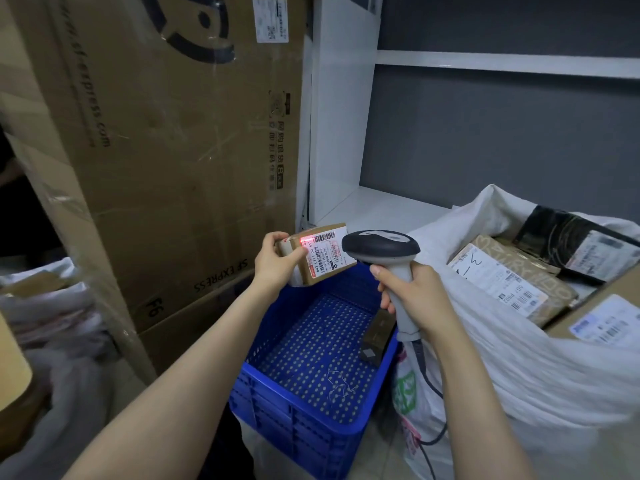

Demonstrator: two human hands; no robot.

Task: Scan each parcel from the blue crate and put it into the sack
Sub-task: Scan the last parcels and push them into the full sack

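My left hand (pixel 277 259) grips a small cardboard parcel (pixel 323 252) above the far end of the blue crate (pixel 304 420), its white label turned toward the scanner. A red scan light glows on the label's upper left. My right hand (pixel 412 292) holds the grey handheld scanner (pixel 384 251) by its handle, with its dark head aimed at the label from the right. One dark flat parcel (pixel 377 336) leans against the crate's right wall. The white sack (pixel 519 362) stands open on the right and holds several parcels (pixel 509 282).
A big brown cardboard box (pixel 166 150) stands behind and left of the crate. White shelving (pixel 363 202) with a grey back wall rises behind. The scanner's cable (pixel 429 420) hangs down between crate and sack. More bagged items (pixel 52 306) lie at the left.
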